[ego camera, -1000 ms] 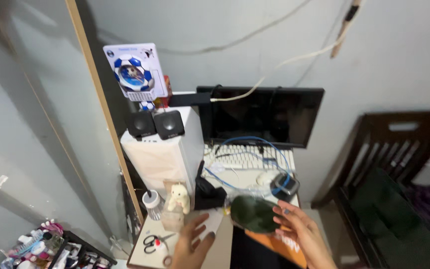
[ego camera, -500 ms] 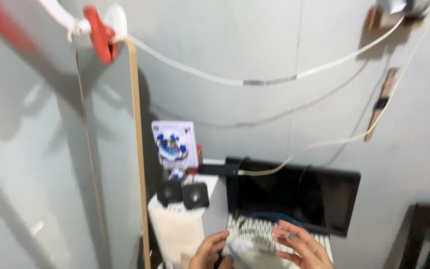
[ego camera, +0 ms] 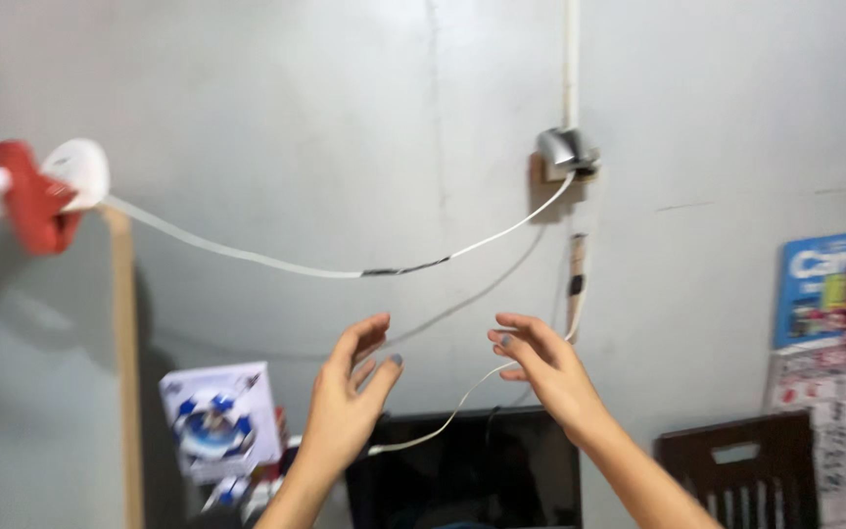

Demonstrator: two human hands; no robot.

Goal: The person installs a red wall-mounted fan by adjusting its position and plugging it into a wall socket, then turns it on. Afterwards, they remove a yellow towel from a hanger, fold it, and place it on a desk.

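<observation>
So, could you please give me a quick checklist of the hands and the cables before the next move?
1. Left hand empty, fingers open: ok.
2. Right hand empty, fingers open: ok.
3. Both hands apart from the sagging white cable: ok.
4. Thin cable runs between the hands; touching either: cannot tell.
5. Wall fitting holds the cable end: ok.
6. Cable firm at the red clip: cannot tell.
</observation>
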